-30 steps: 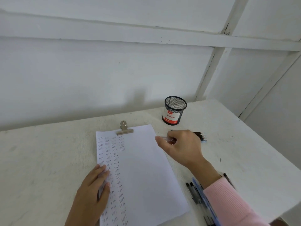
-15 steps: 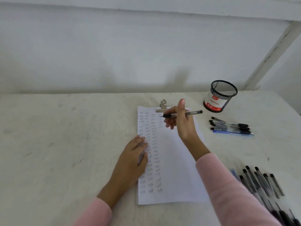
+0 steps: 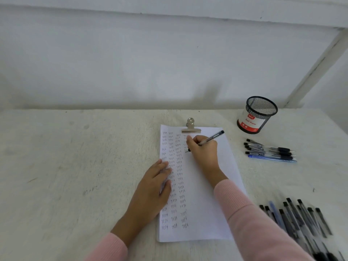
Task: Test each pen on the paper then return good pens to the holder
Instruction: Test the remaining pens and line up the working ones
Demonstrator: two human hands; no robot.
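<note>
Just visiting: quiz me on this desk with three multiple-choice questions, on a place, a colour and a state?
1. Where is the mesh holder? A on the paper; B on the table, right of the paper; C in a hand.
2. What colour is the nearest pen in the row by the holder? A red; B blue; C green.
3. What is the right hand doing? A gripping a pen; B lying flat; C reaching into the holder.
B, it stands beyond the sheet's right corner; B, blue barrel; A, fingers curl round the pen.
</note>
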